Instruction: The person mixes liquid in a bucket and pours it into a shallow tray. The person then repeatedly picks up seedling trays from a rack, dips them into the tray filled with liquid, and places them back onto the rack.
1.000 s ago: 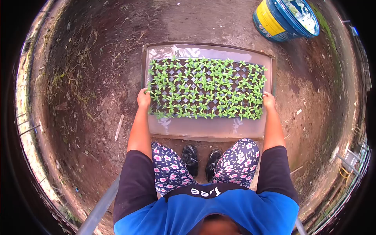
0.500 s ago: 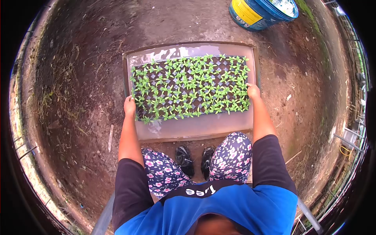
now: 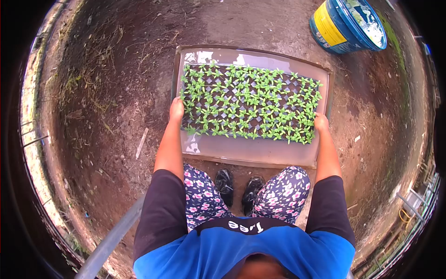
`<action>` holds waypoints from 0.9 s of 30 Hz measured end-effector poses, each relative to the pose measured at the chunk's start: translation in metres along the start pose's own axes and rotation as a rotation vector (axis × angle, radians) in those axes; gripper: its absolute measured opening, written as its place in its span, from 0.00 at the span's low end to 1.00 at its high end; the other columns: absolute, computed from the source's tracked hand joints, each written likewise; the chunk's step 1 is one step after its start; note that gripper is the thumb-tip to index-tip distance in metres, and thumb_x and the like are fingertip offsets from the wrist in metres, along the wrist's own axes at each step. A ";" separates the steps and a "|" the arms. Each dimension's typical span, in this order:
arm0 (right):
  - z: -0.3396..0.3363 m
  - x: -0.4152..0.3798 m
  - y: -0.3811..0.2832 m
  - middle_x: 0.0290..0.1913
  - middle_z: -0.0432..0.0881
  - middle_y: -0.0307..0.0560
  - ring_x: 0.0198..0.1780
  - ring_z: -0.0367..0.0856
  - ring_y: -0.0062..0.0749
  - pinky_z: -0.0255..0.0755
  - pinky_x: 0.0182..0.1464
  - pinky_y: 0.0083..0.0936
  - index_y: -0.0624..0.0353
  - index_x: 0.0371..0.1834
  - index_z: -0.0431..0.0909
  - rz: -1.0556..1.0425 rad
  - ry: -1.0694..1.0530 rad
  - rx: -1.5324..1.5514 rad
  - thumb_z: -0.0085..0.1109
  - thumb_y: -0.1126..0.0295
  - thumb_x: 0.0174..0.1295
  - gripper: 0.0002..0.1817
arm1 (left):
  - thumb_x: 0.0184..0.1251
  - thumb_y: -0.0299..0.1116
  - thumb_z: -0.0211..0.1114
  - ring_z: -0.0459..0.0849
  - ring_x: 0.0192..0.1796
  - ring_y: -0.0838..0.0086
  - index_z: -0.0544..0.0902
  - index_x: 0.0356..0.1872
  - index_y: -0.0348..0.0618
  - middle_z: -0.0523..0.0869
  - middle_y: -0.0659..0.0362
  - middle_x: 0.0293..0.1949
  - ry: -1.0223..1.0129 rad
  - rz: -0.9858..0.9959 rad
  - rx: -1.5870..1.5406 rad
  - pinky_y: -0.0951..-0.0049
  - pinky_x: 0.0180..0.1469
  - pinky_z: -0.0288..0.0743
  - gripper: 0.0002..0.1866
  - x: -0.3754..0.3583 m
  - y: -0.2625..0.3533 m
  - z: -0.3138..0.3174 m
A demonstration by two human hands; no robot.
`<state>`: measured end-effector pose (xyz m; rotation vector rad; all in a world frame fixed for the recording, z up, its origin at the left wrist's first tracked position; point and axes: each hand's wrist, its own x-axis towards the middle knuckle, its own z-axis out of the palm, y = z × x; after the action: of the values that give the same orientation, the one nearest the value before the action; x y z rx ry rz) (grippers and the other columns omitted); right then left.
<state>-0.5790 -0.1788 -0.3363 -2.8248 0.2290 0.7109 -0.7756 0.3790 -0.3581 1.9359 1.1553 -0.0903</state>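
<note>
Green seedlings (image 3: 251, 88) fill most of a dark tray (image 3: 253, 123), with greyish diamond shapes between the cells. The tray lies within a shallow basin (image 3: 251, 162) of murky water (image 3: 251, 149), its long side running across in front of the person and its right end slightly nearer the body. Whether it floats or rests on the bottom cannot be told.

The person's left hand (image 3: 176, 110) grips the tray's left end, and the right hand (image 3: 320, 122) grips its right end; the fingers are mostly hidden, so how far they curl under is unclear. Both arms reach forward, well apart.

Pale reflections shine on the water, mainly along the far side and at the near left corner. Just beyond the basin's near rim are dark shoes (image 3: 224, 186), between the knees of floral trousers (image 3: 285, 193). Nearer still is a blue shirt (image 3: 251, 246) with black sleeves and white lettering.

Bare brown ground (image 3: 116, 162) surrounds everything. Beyond the basin's far right corner, apart from it, is a blue bucket (image 3: 360, 39) with a yellow label (image 3: 329, 28). Left of the basin lies a pale stick (image 3: 142, 143).
</note>
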 end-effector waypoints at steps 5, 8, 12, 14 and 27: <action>-0.004 0.001 -0.006 0.44 0.76 0.52 0.47 0.74 0.44 0.67 0.49 0.33 0.45 0.45 0.76 0.027 -0.083 -0.038 0.42 0.70 0.49 0.19 | 0.56 0.42 0.42 0.72 0.52 0.59 0.71 0.50 0.46 0.76 0.48 0.47 0.029 -0.060 0.034 0.66 0.53 0.62 0.21 0.012 -0.013 0.002; -0.009 -0.003 -0.011 0.43 0.76 0.52 0.46 0.75 0.44 0.67 0.49 0.31 0.45 0.45 0.76 0.057 -0.083 0.000 0.44 0.69 0.49 0.19 | 0.56 0.42 0.42 0.70 0.54 0.59 0.69 0.51 0.47 0.74 0.49 0.48 0.050 -0.126 -0.036 0.67 0.54 0.60 0.22 -0.008 0.010 -0.005; 0.006 0.016 0.009 0.45 0.76 0.50 0.49 0.73 0.42 0.65 0.51 0.30 0.46 0.45 0.75 0.023 -0.082 0.070 0.44 0.67 0.50 0.18 | 0.56 0.38 0.45 0.73 0.47 0.64 0.68 0.49 0.45 0.76 0.52 0.41 0.104 -0.125 -0.209 0.68 0.51 0.63 0.19 -0.003 0.000 -0.001; 0.013 0.021 0.019 0.40 0.78 0.49 0.45 0.75 0.38 0.65 0.48 0.29 0.53 0.41 0.75 0.073 0.056 0.163 0.50 0.66 0.48 0.15 | 0.59 0.39 0.45 0.75 0.37 0.71 0.68 0.46 0.44 0.76 0.55 0.37 0.167 -0.085 -0.257 0.71 0.41 0.68 0.17 0.007 -0.014 -0.004; -0.047 -0.035 -0.045 0.18 0.67 0.35 0.23 0.61 0.19 0.59 0.26 0.21 0.61 0.18 0.69 -0.150 -0.049 0.758 0.58 0.66 0.48 0.12 | 0.51 0.42 0.59 0.77 0.35 0.53 0.71 0.26 0.40 0.79 0.47 0.28 -0.129 0.227 0.332 0.61 0.38 0.68 0.14 -0.061 0.117 -0.043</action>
<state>-0.5795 -0.1441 -0.2708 -2.0753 0.2163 0.5133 -0.7374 0.3429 -0.2294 2.3031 0.8697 -0.2959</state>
